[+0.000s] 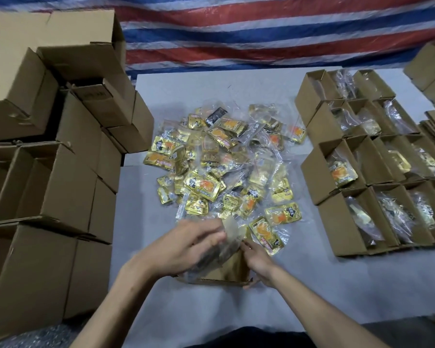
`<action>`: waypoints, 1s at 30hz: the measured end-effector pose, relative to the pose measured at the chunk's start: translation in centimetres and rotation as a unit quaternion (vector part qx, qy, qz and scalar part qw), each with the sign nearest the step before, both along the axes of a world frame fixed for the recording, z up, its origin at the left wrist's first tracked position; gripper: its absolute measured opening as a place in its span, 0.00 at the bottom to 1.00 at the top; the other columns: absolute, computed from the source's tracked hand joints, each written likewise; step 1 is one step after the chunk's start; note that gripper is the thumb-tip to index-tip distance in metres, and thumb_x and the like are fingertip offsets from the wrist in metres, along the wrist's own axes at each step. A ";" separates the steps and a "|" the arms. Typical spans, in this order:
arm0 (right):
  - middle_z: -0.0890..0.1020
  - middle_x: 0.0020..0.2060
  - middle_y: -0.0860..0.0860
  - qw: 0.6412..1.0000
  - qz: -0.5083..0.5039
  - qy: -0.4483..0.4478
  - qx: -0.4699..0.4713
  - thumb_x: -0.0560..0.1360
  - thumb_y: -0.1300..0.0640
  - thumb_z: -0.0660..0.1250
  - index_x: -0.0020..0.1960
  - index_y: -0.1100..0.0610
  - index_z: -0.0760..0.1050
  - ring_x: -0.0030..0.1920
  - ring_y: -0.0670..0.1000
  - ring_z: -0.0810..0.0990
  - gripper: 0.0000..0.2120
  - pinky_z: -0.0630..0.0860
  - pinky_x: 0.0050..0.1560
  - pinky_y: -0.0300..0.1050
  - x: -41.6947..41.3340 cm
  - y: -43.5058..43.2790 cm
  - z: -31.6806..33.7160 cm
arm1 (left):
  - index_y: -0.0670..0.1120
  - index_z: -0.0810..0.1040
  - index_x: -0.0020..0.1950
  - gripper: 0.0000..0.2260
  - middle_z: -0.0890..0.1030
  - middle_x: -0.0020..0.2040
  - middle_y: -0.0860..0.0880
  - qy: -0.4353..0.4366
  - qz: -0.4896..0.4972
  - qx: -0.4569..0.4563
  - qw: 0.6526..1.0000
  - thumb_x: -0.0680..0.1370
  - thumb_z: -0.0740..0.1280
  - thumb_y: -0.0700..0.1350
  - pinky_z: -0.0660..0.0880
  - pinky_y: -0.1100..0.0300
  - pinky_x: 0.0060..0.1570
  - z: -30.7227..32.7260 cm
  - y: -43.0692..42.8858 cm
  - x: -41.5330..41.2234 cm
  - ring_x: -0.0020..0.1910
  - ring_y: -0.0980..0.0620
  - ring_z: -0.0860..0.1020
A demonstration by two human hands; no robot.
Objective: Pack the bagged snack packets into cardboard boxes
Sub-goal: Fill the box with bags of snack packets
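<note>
Pushing the snack bag (230,229) into the box (232,268): left hand (186,243) grip too blurred to tell, right hand (258,259) gripping its wall; bag may snag the rim and spill.

Light is even and fairly bright, probably from overhead; shadows lie faint on the pale table (186,312). Small glints spark off the clear bags in the pile of snack packets (226,167). My left hand (186,244) is smeared by motion blur; my right hand (258,259) is sharper, and the cardboard box (227,271) between them is murky. The wide lens bows the stacked boxes (48,159) at the left edge.
</note>
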State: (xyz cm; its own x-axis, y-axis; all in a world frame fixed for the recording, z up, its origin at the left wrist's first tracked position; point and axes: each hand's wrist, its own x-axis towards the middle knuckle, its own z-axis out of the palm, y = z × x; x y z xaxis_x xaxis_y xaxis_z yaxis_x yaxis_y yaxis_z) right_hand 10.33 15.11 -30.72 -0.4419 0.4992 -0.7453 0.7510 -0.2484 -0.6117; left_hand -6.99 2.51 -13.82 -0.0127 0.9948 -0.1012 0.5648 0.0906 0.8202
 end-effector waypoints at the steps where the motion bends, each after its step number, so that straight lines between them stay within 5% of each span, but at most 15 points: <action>1: 0.77 0.63 0.52 1.000 0.006 0.004 0.000 0.85 0.51 0.52 0.67 0.52 0.74 0.64 0.57 0.76 0.16 0.73 0.66 0.63 -0.1 0.0 0.1 | 0.52 0.68 0.41 0.11 0.70 0.34 0.52 0.002 -0.009 -0.007 1.000 0.84 0.59 0.46 0.64 0.69 0.37 0.0 0.0 -0.1 0.34 0.60 0.68; 4: 0.77 0.65 0.54 1.000 -0.006 -0.007 -0.026 0.85 0.51 0.52 0.66 0.50 0.73 0.64 0.59 0.77 0.16 0.77 0.61 0.62 -0.2 0.1 0.3 | 0.54 0.65 0.38 0.14 0.68 0.32 0.53 0.008 -0.024 -0.028 0.999 0.84 0.60 0.47 0.64 0.66 0.36 0.2 0.1 -0.2 0.33 0.58 0.67; 10: 0.80 0.60 0.52 0.999 0.046 -0.005 0.011 0.83 0.54 0.56 0.53 0.49 0.79 0.61 0.54 0.78 0.13 0.73 0.67 0.55 -0.8 0.3 0.0 | 0.47 0.67 0.37 0.15 0.68 0.33 0.51 0.000 -0.070 -0.115 0.991 0.83 0.62 0.45 0.63 0.68 0.35 -0.4 0.6 -0.7 0.33 0.60 0.66; 15: 0.74 0.64 0.52 0.999 0.046 -0.010 0.001 0.84 0.56 0.56 0.68 0.49 0.74 0.61 0.52 0.72 0.15 0.72 0.63 0.45 -0.7 0.4 -0.9 | 0.49 0.70 0.38 0.13 0.71 0.35 0.52 0.016 -0.093 -0.258 0.961 0.83 0.62 0.46 0.66 0.61 0.38 -3.4 1.6 -0.3 0.34 0.58 0.68; 22: 0.78 0.64 0.54 0.997 0.064 -0.037 0.008 0.82 0.56 0.61 0.71 0.49 0.70 0.63 0.55 0.78 0.18 0.76 0.64 0.50 -1.2 -0.3 -1.5 | 0.50 0.72 0.44 0.09 0.74 0.40 0.52 0.005 -0.080 -0.272 0.959 0.83 0.60 0.49 0.68 0.59 0.39 -7.9 1.8 0.8 0.39 0.54 0.71; 26: 0.80 0.60 0.51 0.996 0.061 -0.065 -0.007 0.82 0.53 0.60 0.71 0.48 0.67 0.59 0.55 0.80 0.18 0.78 0.34 0.34 -0.9 -0.5 -1.3 | 0.52 0.69 0.42 0.10 0.75 0.42 0.51 0.059 -0.053 -0.235 0.969 0.83 0.58 0.52 0.68 0.54 0.41 -10.2 0.9 1.0 0.42 0.51 0.72; 30: 0.77 0.62 0.53 0.994 0.054 -0.094 -0.015 0.84 0.50 0.55 0.68 0.48 0.67 0.58 0.59 0.80 0.14 0.84 0.38 0.48 -1.1 -0.6 -0.9 | 0.53 0.66 0.47 0.09 0.78 0.50 0.50 0.160 0.047 -0.223 0.961 0.84 0.54 0.55 0.72 0.52 0.44 -12.5 0.1 1.8 0.49 0.46 0.77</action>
State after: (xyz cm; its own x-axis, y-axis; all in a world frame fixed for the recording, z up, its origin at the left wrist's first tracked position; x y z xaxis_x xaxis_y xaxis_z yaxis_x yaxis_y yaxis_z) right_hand 9.26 14.54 -31.63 -0.3429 0.4334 -0.8334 0.8745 -0.1768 -0.4517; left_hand -5.21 2.62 -26.28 -0.2014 0.8466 -0.4926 0.7534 0.4553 0.4745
